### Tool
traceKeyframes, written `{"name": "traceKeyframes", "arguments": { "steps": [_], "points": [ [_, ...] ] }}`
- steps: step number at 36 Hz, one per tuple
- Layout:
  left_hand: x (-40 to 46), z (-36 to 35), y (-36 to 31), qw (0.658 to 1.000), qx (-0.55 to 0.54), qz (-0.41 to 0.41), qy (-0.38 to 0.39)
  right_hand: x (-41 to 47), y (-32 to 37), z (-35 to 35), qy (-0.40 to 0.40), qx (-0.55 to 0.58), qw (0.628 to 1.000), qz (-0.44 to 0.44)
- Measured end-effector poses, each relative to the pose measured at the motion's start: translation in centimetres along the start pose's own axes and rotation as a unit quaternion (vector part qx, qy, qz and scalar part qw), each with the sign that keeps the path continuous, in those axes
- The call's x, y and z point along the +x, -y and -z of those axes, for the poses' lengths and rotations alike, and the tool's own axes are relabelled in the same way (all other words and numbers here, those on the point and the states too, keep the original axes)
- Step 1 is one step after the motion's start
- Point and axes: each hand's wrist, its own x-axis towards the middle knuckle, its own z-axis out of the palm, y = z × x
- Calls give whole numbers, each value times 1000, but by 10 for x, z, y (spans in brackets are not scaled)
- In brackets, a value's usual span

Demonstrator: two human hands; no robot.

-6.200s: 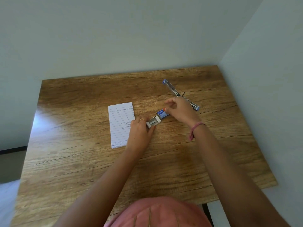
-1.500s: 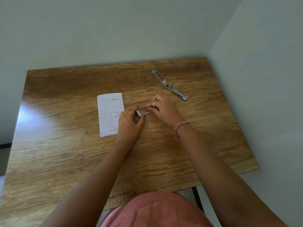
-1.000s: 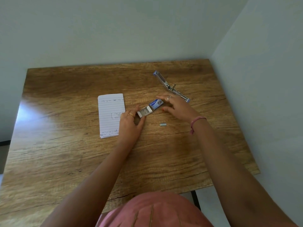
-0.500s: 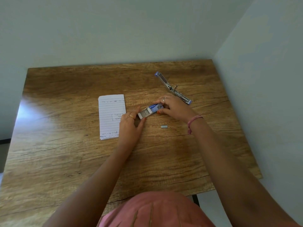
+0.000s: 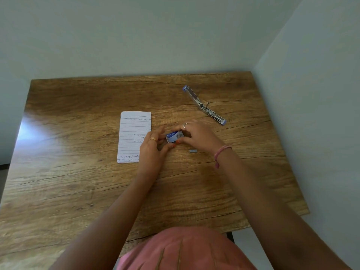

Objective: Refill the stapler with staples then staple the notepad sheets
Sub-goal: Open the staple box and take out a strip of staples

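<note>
A small blue staple box (image 5: 174, 137) sits at the table's middle, pinched between both hands. My left hand (image 5: 153, 151) holds its left end and my right hand (image 5: 200, 136) grips its right end; the inner tray is no longer showing. A short grey strip of staples (image 5: 193, 151) lies loose on the wood just right of the box, under my right wrist. The metal stapler with blue ends (image 5: 204, 105) lies swung fully open at the back right. The lined notepad sheets (image 5: 133, 136) lie flat to the left, partly under my left hand.
The wooden table (image 5: 78, 182) stands in a corner, with one wall behind it and another close along its right edge. My pink-clothed lap shows at the bottom of the view.
The box's white tray stuck out to the left half a second ago; it has now slid into the blue sleeve as my hands came together. The staple strip stayed on the table.
</note>
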Motion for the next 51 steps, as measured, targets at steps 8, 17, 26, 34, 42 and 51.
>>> {"name": "traceKeyframes", "arguments": {
  "steps": [8, 17, 26, 34, 42, 51],
  "points": [
    [-2, 0, -4, 1000, 19, -6, -19, -10, 1, -10, -51, 62, 997, -23],
    [-5, 0, -9, 999, 25, -33, -25, -13, 0, -3, -11, 87, 995, -43],
    [3, 11, -8, 989, 114, -85, -52, 3, -3, 7, -75, 143, 984, -74],
    [16, 17, 5, 956, 292, -4, 19, 43, 1, 11, -121, 155, 978, -73],
    [20, 17, 9, 951, 309, 19, 12, 67, 5, 0, -89, 97, 990, -47],
    [22, 19, 10, 958, 287, 6, -6, 38, -4, 9, -92, 131, 987, -35]
  ]
}}
